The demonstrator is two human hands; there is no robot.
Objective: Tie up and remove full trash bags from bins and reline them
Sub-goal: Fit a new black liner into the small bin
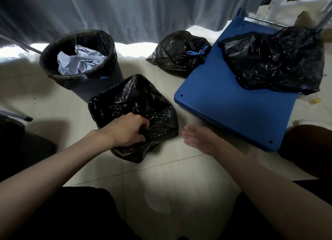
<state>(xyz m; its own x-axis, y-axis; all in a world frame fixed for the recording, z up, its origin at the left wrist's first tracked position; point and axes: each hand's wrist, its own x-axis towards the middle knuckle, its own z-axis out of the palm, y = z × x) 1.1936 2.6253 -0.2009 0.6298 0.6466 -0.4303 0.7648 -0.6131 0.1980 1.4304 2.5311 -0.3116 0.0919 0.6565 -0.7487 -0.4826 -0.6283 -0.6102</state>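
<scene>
the lined bin (79, 60) stands just behind the loose bag (136, 103) on the floor. our left hand (128, 130) grips the bag's near edge; our right hand (199, 139), fingers straight and empty, hovers just right of the bag, apart.

glossy crinkled plastic bag (136, 99), smooth tile floor (161, 177)

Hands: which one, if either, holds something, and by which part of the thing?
The left hand grips the nearest black bag by its bunched near edge; the right hand holds nothing.
</scene>
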